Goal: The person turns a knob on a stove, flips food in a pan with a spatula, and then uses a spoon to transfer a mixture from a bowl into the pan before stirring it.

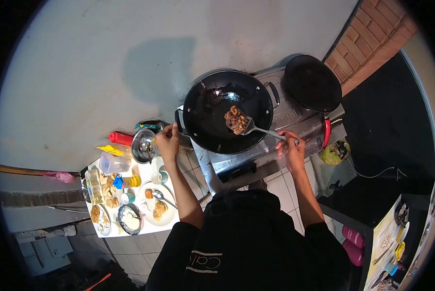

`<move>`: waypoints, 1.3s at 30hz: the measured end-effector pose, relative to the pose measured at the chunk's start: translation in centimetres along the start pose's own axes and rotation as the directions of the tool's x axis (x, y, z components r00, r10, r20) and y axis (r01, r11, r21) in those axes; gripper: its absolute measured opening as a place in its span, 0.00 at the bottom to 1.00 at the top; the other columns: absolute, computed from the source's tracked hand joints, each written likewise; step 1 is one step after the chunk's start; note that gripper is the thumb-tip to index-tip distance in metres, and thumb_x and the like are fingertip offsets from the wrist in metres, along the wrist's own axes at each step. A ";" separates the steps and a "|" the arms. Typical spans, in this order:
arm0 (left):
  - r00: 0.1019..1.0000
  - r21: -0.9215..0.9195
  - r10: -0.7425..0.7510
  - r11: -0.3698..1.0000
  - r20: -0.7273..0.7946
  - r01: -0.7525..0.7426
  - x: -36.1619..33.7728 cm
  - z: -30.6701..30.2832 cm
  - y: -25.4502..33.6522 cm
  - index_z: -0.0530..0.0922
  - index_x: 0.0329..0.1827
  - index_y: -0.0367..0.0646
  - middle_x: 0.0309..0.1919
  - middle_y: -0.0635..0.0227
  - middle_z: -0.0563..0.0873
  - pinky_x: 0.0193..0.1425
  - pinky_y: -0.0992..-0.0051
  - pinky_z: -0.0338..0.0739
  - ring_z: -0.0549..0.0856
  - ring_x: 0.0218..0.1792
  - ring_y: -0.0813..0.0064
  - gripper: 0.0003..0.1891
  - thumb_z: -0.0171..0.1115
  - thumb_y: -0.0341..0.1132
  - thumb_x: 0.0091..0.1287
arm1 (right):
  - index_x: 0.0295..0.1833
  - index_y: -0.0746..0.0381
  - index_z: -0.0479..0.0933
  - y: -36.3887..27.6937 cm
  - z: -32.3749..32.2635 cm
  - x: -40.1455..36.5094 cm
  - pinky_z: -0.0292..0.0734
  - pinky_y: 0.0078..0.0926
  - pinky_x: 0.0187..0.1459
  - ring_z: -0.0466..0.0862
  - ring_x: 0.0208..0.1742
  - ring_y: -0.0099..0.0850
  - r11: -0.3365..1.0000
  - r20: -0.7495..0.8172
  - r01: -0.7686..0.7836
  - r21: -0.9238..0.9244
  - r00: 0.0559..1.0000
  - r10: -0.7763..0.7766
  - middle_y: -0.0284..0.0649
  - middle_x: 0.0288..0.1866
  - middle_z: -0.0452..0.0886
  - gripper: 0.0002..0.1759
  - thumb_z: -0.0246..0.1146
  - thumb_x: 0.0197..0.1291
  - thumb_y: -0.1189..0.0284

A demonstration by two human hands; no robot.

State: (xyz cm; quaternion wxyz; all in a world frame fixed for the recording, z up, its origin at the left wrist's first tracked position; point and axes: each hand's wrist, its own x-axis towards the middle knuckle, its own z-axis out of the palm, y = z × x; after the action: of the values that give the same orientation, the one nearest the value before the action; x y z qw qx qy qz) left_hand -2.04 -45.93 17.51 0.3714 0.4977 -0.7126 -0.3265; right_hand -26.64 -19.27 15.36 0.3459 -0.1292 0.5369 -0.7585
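A large black wok (209,114) sits on the stove, with an oily sheen on its inner wall. My right hand (292,149) is closed round the handle of a metal spatula (263,130). On the spatula's blade, over the wok, lies a heap of browned, chunky food (237,120). At the wok's left side, my left hand (167,141) has its fingers closed at the black side handle (179,121). A second black handle shows on the wok's right side.
Right of the wok, a black frying pan (313,83) with a red handle rests on the stove (285,109). To the left, a white table (111,230) bears a steel bowl (144,145), plates of food, bottles and cups. A dark counter stands at the right; a wall rises behind the stove.
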 end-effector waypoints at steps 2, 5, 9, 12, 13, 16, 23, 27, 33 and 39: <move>1.000 0.026 0.000 1.000 0.004 0.000 -0.1 -0.1 0.5 0.83 0.39 0.31 0.22 0.64 0.84 0.30 0.79 0.72 0.78 0.23 0.82 0.15 0.62 0.38 0.65 | 0.43 0.70 0.74 0.0 -0.1 0.0 0.68 0.21 0.15 0.73 0.16 0.25 1.000 0.024 -0.012 0.013 1.000 0.012 0.43 0.24 0.77 0.14 0.52 0.69 0.68; 1.000 0.044 0.010 0.999 -0.006 -0.010 -0.2 0.1 0.4 0.82 0.40 0.31 0.22 0.64 0.84 0.30 0.78 0.73 0.79 0.24 0.81 0.15 0.61 0.38 0.65 | 0.44 0.70 0.74 0.4 0.3 0.2 0.68 0.21 0.15 0.74 0.16 0.25 1.000 0.022 0.002 0.012 1.000 -0.003 0.43 0.24 0.77 0.13 0.52 0.69 0.69; 0.991 0.050 -0.121 0.992 0.054 0.119 -0.3 -0.4 1.4 0.82 0.43 0.30 0.31 0.58 0.86 0.42 0.73 0.74 0.82 0.34 0.74 0.20 0.63 0.44 0.64 | 0.43 0.70 0.74 0.4 0.5 0.5 0.68 0.21 0.15 0.74 0.16 0.25 1.000 0.004 -0.001 0.018 1.000 0.001 0.43 0.24 0.77 0.13 0.52 0.69 0.69; 0.995 0.074 -0.102 0.992 0.021 0.100 -0.5 -0.4 1.5 0.82 0.43 0.30 0.32 0.58 0.86 0.42 0.73 0.74 0.82 0.34 0.74 0.20 0.62 0.43 0.64 | 0.43 0.70 0.74 0.5 0.8 0.7 0.68 0.20 0.15 0.74 0.16 0.24 0.999 0.011 -0.020 0.040 1.000 0.020 0.43 0.24 0.77 0.13 0.53 0.69 0.69; 0.994 0.076 -0.103 0.992 0.022 0.101 -0.6 -0.4 1.4 0.82 0.43 0.30 0.32 0.58 0.86 0.42 0.73 0.74 0.82 0.34 0.74 0.20 0.62 0.43 0.64 | 0.42 0.69 0.74 0.5 1.2 0.7 0.68 0.19 0.15 0.74 0.16 0.23 0.999 -0.005 0.008 0.034 1.000 -0.008 0.43 0.24 0.77 0.12 0.53 0.68 0.70; 0.995 0.066 -0.096 0.993 0.021 0.095 -0.5 -0.3 1.3 0.82 0.44 0.30 0.32 0.58 0.86 0.42 0.73 0.75 0.82 0.34 0.74 0.19 0.62 0.42 0.64 | 0.42 0.69 0.75 0.5 1.0 0.9 0.67 0.18 0.15 0.73 0.16 0.23 0.999 -0.002 0.020 0.025 1.000 -0.020 0.42 0.24 0.77 0.11 0.53 0.68 0.70; 0.997 0.041 -0.070 0.997 0.027 0.069 -0.9 -0.4 1.2 0.82 0.44 0.30 0.33 0.56 0.86 0.45 0.73 0.75 0.83 0.36 0.73 0.18 0.62 0.41 0.64 | 0.41 0.68 0.76 0.2 1.3 1.0 0.65 0.17 0.14 0.72 0.15 0.21 1.000 -0.029 0.002 0.007 1.000 -0.002 0.40 0.22 0.76 0.10 0.55 0.67 0.71; 0.998 0.051 -0.061 0.997 0.013 0.060 -0.8 -0.3 1.3 0.82 0.45 0.31 0.33 0.57 0.87 0.45 0.73 0.75 0.83 0.35 0.73 0.18 0.63 0.41 0.64 | 0.40 0.68 0.77 -0.3 1.2 1.0 0.62 0.17 0.13 0.70 0.14 0.19 0.999 0.014 -0.023 -0.026 1.000 0.024 0.37 0.20 0.75 0.09 0.57 0.65 0.72; 0.997 0.056 -0.083 0.995 -0.001 0.083 -0.7 -0.2 1.0 0.82 0.45 0.31 0.33 0.56 0.87 0.43 0.72 0.75 0.83 0.35 0.72 0.19 0.63 0.43 0.64 | 0.43 0.64 0.79 -0.7 1.3 0.6 0.56 0.15 0.12 0.66 0.13 0.15 0.986 0.000 0.015 -0.166 1.000 -0.015 0.33 0.19 0.74 0.07 0.60 0.63 0.73; 0.999 0.048 -0.042 0.998 -0.029 0.044 -0.6 -0.1 0.8 0.82 0.44 0.32 0.32 0.58 0.86 0.43 0.73 0.74 0.82 0.34 0.74 0.20 0.63 0.44 0.64 | 0.51 0.61 0.79 -2.1 0.9 0.3 0.56 0.12 0.15 0.66 0.16 0.13 0.957 0.027 0.062 -0.283 0.998 -0.056 0.28 0.21 0.73 0.14 0.64 0.59 0.76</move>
State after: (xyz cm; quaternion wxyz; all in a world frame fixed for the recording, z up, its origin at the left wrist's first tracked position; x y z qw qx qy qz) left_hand -2.16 -45.12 18.06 0.3619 0.5265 -0.7042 -0.3098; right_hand -27.17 -19.68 17.56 0.3059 -0.2003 0.6328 -0.6825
